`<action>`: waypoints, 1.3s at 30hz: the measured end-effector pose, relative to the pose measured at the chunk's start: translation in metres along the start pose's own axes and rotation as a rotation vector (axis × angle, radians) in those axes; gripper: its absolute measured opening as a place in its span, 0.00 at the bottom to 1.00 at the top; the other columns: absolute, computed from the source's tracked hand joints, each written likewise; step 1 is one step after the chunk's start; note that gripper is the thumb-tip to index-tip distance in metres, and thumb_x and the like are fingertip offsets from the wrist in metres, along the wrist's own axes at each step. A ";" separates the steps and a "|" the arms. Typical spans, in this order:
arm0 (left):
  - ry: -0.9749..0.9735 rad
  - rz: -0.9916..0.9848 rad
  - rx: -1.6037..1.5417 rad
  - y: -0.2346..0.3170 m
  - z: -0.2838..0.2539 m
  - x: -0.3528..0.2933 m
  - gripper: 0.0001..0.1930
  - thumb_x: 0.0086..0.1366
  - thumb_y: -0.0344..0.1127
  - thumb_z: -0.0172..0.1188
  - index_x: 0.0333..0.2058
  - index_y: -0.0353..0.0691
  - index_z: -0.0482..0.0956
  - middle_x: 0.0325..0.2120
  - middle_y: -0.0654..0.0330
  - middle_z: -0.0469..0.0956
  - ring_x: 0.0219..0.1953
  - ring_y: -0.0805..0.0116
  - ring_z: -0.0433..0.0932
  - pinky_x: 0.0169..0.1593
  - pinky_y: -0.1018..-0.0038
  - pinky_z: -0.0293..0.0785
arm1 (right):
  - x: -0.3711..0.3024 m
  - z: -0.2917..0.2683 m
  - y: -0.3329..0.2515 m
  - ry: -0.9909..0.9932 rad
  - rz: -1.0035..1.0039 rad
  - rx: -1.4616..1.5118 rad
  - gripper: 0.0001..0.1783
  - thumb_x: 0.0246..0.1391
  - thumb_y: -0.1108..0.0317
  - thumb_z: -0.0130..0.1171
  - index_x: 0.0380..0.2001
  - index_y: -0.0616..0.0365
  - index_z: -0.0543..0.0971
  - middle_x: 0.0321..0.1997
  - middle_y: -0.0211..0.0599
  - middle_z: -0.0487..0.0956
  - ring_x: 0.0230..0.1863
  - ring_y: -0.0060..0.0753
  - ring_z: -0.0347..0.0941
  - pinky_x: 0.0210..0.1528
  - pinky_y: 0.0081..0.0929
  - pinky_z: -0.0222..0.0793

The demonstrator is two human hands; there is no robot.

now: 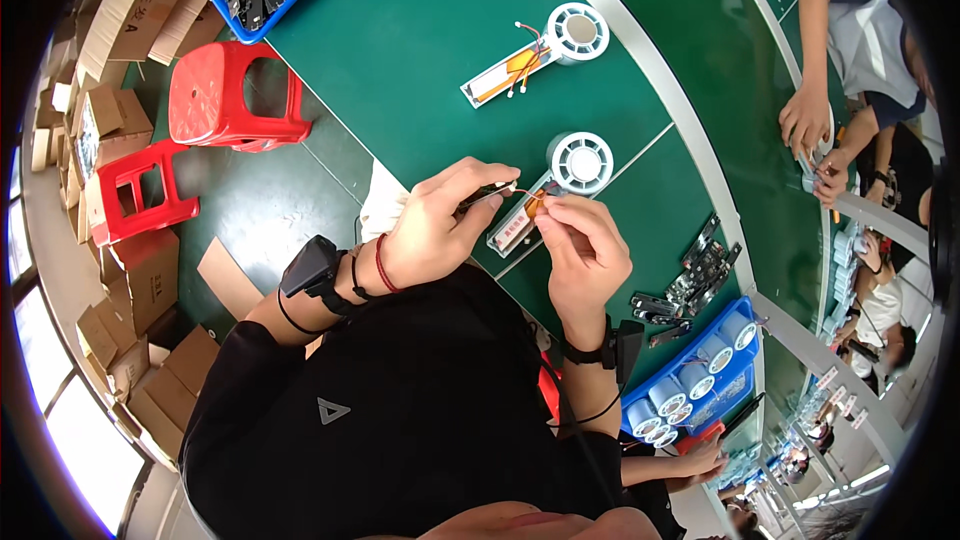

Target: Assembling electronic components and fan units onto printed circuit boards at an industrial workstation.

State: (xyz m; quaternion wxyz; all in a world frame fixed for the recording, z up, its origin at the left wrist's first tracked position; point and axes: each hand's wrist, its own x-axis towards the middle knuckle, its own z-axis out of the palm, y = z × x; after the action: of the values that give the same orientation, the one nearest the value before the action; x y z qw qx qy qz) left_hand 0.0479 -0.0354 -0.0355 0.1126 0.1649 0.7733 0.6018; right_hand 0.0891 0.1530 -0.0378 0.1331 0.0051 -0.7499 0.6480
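Observation:
My left hand (440, 215) is closed around a small black circuit board (490, 192), partly hidden by the fingers. Thin wires (530, 194) run from it towards my right hand (585, 248), whose thumb and forefinger pinch them. Below these lies a white handheld fan (580, 162) with its round grille up and its handle opened, showing a pale labelled insert. My right fingertips are right at that handle; whether they touch it, I cannot tell. Farther off rests a second fan (577, 32), its handle open too, with an orange strip and loose wires with small white plugs.
Loose black circuit boards (695, 275) lie right of my right hand, above a blue bin (705, 405) of white fan bodies. Another blue bin (255, 30) of boards stands far left on the green table (390, 50). Red stools (205, 100) and cartons are left; co-workers sit right.

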 end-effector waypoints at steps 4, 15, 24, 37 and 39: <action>-0.014 -0.044 -0.068 0.001 0.007 -0.003 0.18 0.69 0.18 0.56 0.56 0.34 0.76 0.41 0.56 0.80 0.39 0.72 0.80 0.42 0.77 0.77 | 0.002 0.001 -0.006 -0.052 -0.163 -0.184 0.14 0.50 0.87 0.68 0.41 0.66 0.83 0.46 0.46 0.82 0.42 0.36 0.81 0.42 0.27 0.79; -0.024 -0.326 -0.566 -0.004 0.005 -0.006 0.15 0.74 0.26 0.56 0.57 0.35 0.76 0.44 0.58 0.80 0.35 0.77 0.75 0.39 0.79 0.74 | 0.005 -0.014 -0.014 -0.193 -0.339 -0.443 0.16 0.45 0.86 0.69 0.39 0.61 0.85 0.45 0.41 0.82 0.41 0.43 0.80 0.39 0.31 0.77; -0.042 -0.261 -0.503 -0.008 0.003 -0.008 0.15 0.75 0.27 0.55 0.58 0.35 0.75 0.46 0.57 0.79 0.39 0.76 0.76 0.41 0.78 0.75 | 0.004 -0.009 -0.004 -0.228 -0.332 -0.438 0.16 0.45 0.83 0.71 0.40 0.60 0.84 0.45 0.39 0.82 0.39 0.42 0.80 0.38 0.32 0.77; 0.010 0.137 0.113 -0.001 -0.007 0.006 0.18 0.68 0.26 0.63 0.57 0.34 0.78 0.46 0.55 0.81 0.48 0.62 0.77 0.55 0.67 0.70 | 0.013 -0.002 -0.015 -0.026 -0.142 -0.335 0.12 0.48 0.80 0.73 0.37 0.62 0.83 0.35 0.37 0.83 0.30 0.37 0.80 0.30 0.29 0.77; 0.007 0.205 0.228 -0.001 -0.009 0.009 0.18 0.67 0.26 0.64 0.56 0.34 0.80 0.46 0.55 0.82 0.48 0.60 0.78 0.56 0.65 0.69 | 0.017 0.002 -0.013 -0.021 -0.120 -0.303 0.11 0.49 0.81 0.73 0.36 0.62 0.84 0.34 0.40 0.84 0.29 0.34 0.81 0.30 0.26 0.76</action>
State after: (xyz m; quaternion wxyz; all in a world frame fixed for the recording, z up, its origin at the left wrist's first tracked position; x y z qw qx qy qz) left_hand 0.0357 -0.0401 -0.0336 0.0283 0.2527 0.8161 0.5190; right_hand 0.0742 0.1520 -0.0221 0.1632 0.0366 -0.8386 0.5184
